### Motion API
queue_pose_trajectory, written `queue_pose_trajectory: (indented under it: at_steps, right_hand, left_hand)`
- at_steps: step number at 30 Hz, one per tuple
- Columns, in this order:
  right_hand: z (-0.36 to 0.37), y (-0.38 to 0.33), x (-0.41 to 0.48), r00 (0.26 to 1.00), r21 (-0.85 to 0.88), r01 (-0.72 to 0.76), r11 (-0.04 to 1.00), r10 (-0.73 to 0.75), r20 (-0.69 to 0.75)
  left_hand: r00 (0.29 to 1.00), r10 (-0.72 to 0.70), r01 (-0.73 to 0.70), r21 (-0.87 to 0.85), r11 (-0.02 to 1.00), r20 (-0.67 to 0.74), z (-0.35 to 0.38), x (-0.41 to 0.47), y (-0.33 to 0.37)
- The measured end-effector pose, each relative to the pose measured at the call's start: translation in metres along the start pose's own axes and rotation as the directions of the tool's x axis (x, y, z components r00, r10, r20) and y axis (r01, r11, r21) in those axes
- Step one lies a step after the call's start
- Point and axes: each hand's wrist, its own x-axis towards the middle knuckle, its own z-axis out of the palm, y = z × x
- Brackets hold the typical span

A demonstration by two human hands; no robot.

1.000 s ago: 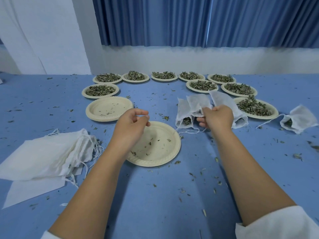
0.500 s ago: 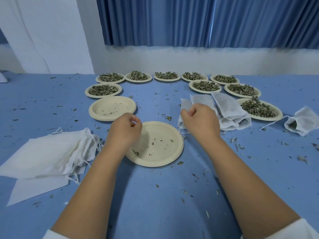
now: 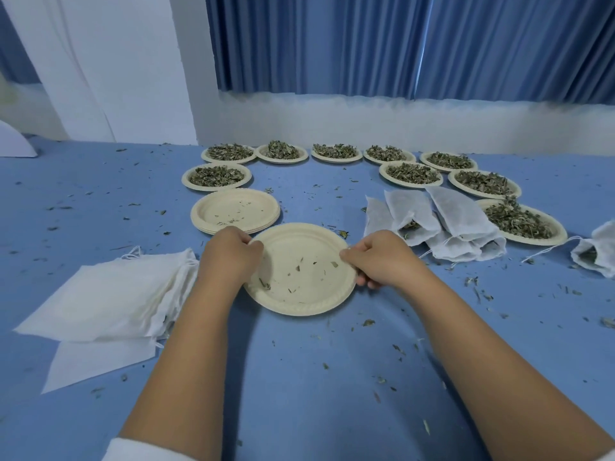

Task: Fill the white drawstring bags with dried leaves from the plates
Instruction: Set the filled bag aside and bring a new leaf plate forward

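Observation:
A nearly empty cream paper plate (image 3: pixel 301 287) with a few leaf crumbs lies in front of me. My left hand (image 3: pixel 229 252) grips its left rim and my right hand (image 3: pixel 377 257) grips its right rim. Filled white drawstring bags (image 3: pixel 432 224) lie in a heap right of the plate, and one more filled bag (image 3: pixel 597 249) sits at the far right edge. A pile of flat empty bags (image 3: pixel 109 294) lies to the left. Several plates of dried leaves (image 3: pixel 412 173) form an arc at the back; one full plate (image 3: pixel 519 221) is at the right.
A stack of empty plates (image 3: pixel 234 211) sits just behind the held plate. Leaf crumbs are scattered over the blue tablecloth (image 3: pixel 316 377). Blue curtains (image 3: pixel 399 44) and a white wall close off the far side.
My right hand let go of the filled bags and moved left to the plate's right rim. My left hand closed on the left rim. The camera view shifted slightly.

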Motion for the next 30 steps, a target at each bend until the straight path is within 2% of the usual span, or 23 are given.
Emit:
queue_pose_trajectory:
  at_steps: [4, 8, 11, 14, 19, 22, 26, 30]
  right_hand:
    - [0.015, -0.015, 0.009, 0.999, 0.167, -0.006, 0.986, 0.014, -0.047]
    - [0.033, -0.044, 0.037, 0.993, 0.246, -0.010, 0.969, 0.039, -0.112]
    - [0.054, -0.068, 0.064, 0.990, 0.256, -0.031, 0.966, 0.064, -0.123]
    - [0.076, -0.085, 0.088, 0.993, 0.195, -0.055, 0.979, 0.075, -0.095]
    - [0.091, -0.099, 0.117, 0.995, 0.048, -0.005, 0.999, 0.009, -0.100]
    - [0.091, -0.102, 0.131, 0.996, -0.162, 0.063, 0.985, -0.072, -0.050]
    - [0.097, -0.103, 0.155, 0.988, -0.459, 0.112, 0.881, -0.150, -0.047]
    - [0.108, -0.120, 0.182, 0.956, -0.413, 0.193, 0.890, -0.265, -0.125]
  left_hand:
    - [0.989, -0.077, 0.043, -0.252, 0.967, -0.126, -0.013, 0.013, -0.002]
    - [0.949, -0.171, 0.017, -0.500, 0.866, -0.264, -0.014, 0.025, -0.005]
    - [0.927, -0.187, -0.001, -0.502, 0.865, -0.324, -0.011, 0.033, -0.010]
    - [0.927, -0.161, 0.023, -0.378, 0.926, -0.339, -0.004, 0.043, -0.017]
    - [0.937, -0.206, 0.117, -0.301, 0.946, -0.283, 0.003, 0.063, -0.022]
    - [0.934, -0.265, 0.182, -0.319, 0.930, -0.240, 0.002, 0.076, -0.024]
    - [0.916, -0.349, 0.251, -0.393, 0.885, -0.201, -0.001, 0.090, -0.026]
    - [0.900, -0.385, 0.249, -0.484, 0.839, -0.204, -0.003, 0.107, -0.031]
